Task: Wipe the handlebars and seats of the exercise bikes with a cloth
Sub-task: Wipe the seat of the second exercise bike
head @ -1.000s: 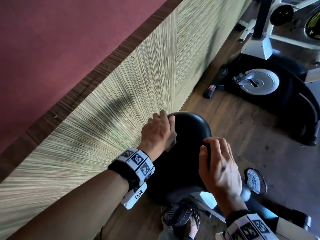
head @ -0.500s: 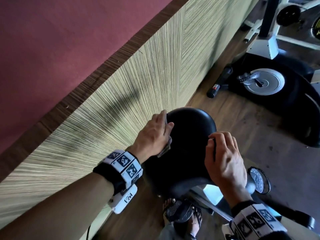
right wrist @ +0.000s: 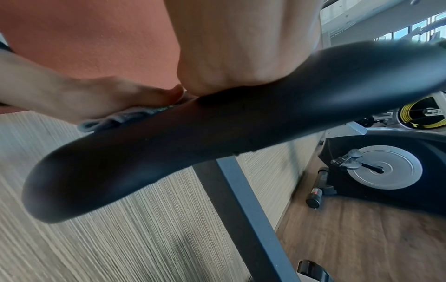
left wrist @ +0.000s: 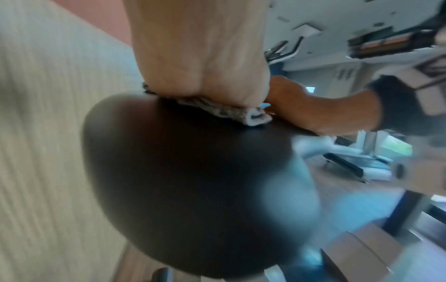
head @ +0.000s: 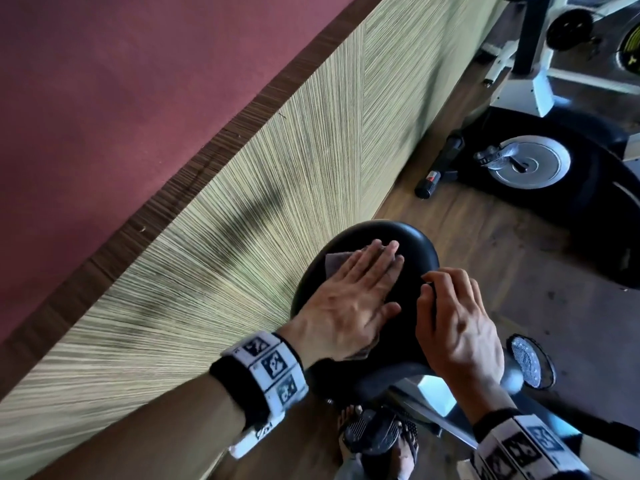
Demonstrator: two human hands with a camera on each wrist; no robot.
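A black bike seat stands close to the striped wall. On its top lies a grey cloth. My left hand lies flat on the cloth with straight fingers and presses it onto the seat. My right hand has its fingers curled over the seat's right edge and holds it. In the left wrist view the cloth shows as a folded edge under the palm.
A striped panel wall runs close along the left, red wall above it. A second exercise bike with a silver crank disc and pedal stands ahead on the right on the wood floor. My sandalled foot is below the seat.
My left hand has moved from the seat's left side onto its top and now lies flat over the cloth. The right hand keeps its hold on the right edge.
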